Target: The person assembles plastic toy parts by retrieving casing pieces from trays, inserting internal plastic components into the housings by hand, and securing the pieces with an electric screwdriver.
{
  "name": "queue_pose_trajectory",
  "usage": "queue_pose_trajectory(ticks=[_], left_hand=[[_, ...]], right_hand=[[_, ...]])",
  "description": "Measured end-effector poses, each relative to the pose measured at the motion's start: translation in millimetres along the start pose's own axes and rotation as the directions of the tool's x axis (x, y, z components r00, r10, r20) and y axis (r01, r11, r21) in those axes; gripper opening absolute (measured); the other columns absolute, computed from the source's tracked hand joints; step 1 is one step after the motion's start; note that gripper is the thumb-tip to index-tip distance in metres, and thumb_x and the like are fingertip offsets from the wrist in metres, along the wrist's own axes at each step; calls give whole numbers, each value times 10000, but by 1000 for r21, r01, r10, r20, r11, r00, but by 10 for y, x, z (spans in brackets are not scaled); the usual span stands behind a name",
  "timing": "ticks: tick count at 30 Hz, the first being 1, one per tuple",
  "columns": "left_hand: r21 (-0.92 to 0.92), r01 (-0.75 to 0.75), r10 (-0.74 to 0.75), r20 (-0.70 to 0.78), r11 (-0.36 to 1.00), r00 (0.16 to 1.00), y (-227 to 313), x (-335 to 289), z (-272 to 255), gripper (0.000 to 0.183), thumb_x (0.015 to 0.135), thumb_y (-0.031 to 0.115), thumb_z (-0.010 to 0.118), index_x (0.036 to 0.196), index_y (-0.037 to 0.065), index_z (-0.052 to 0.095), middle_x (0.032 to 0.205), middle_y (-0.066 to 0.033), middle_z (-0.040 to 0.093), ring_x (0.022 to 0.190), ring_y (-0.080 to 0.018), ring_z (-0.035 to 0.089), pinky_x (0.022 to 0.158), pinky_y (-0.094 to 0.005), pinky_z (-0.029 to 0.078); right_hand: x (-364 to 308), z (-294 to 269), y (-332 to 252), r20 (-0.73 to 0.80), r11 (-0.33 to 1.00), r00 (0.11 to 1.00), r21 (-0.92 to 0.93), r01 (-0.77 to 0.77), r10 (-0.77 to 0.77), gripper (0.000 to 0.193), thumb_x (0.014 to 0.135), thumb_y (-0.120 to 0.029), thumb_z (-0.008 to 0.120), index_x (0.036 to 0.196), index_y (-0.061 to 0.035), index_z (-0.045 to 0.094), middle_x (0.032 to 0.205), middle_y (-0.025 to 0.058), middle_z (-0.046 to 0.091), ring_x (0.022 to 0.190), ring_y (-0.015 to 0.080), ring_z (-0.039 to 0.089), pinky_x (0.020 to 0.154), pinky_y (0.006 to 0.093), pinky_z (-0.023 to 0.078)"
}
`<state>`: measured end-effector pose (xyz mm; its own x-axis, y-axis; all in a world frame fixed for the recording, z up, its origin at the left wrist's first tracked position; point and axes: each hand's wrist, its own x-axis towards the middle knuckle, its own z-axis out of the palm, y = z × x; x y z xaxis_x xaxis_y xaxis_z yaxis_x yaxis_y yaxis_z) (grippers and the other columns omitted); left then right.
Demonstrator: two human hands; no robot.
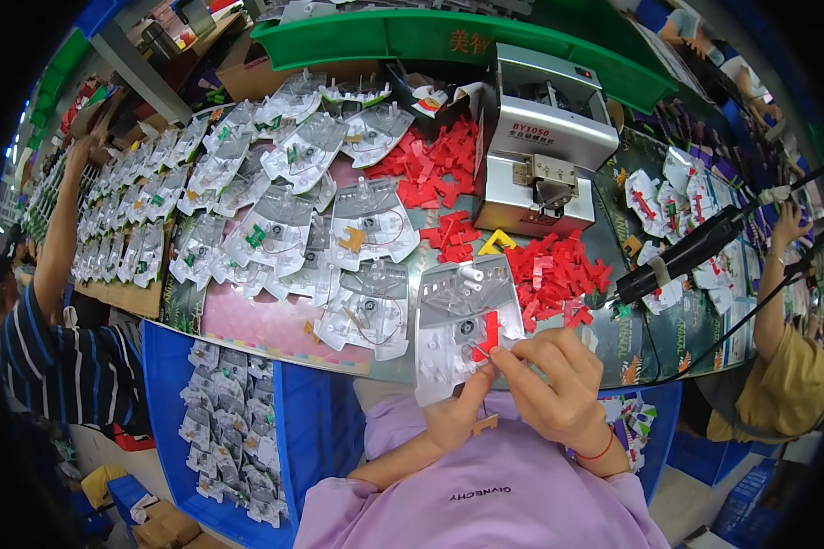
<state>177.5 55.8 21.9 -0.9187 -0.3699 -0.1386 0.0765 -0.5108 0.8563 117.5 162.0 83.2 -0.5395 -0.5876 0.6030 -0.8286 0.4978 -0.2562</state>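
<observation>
The left hand (456,414) grips the lower edge of a clear plastic panel (462,316) held above the lap. The right hand (551,380) pinches a small red clip (489,335) against the panel, apparently seated already.

Crowded workbench (275,334) between green tray (375,37) and blue crates (307,430)

Clear plastic panel (458,320) tilted, red clip (490,334) on it.
</observation>
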Motion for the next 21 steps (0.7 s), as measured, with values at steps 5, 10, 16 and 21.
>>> queue_pose_trajectory(ticks=[5, 10, 16, 21], left_hand=[[-59, -12, 16, 64, 998, 998, 4, -37, 3, 185, 783, -38, 509, 966, -49, 537, 882, -73, 591, 778, -106, 567, 646, -223, 470], [-37, 67, -66, 44, 997, 997, 4, -40, 13, 157, 799, -33, 494, 950, -38, 535, 840, -54, 577, 739, -93, 549, 620, -209, 455], [-59, -10, 10, 8, 998, 1000, -80, -25, 32, 142, 793, -35, 502, 931, -29, 532, 832, -37, 554, 740, -89, 525, 614, -209, 430], [190, 43, -40, -20, 981, 999, -173, 2, -168, 259, 761, -4, 535, 1013, -44, 488, 875, -58, 540, 750, -117, 512, 670, -240, 427]], right_hand=[[-4, -17, 18, 22, 999, 999, -8, 44, -44, 314, 525, -81, 581, 818, 31, 596, 739, 62, 526, 641, 192, 518, 501, 273, 425], [-20, 8, 66, 17, 998, 998, 31, 58, -59, 306, 524, -72, 581, 812, 31, 589, 729, 56, 520, 640, 190, 513, 489, 269, 418], [-65, 31, 62, 28, 998, 999, 64, 28, -30, 274, 518, -42, 582, 786, 16, 588, 699, 41, 512, 592, 177, 489, 435, 253, 387], [-109, 17, -1, 59, 1000, 998, 16, 3, -4, 282, 515, -28, 593, 795, -1, 605, 680, 24, 504, 572, 171, 479, 407, 249, 368]])
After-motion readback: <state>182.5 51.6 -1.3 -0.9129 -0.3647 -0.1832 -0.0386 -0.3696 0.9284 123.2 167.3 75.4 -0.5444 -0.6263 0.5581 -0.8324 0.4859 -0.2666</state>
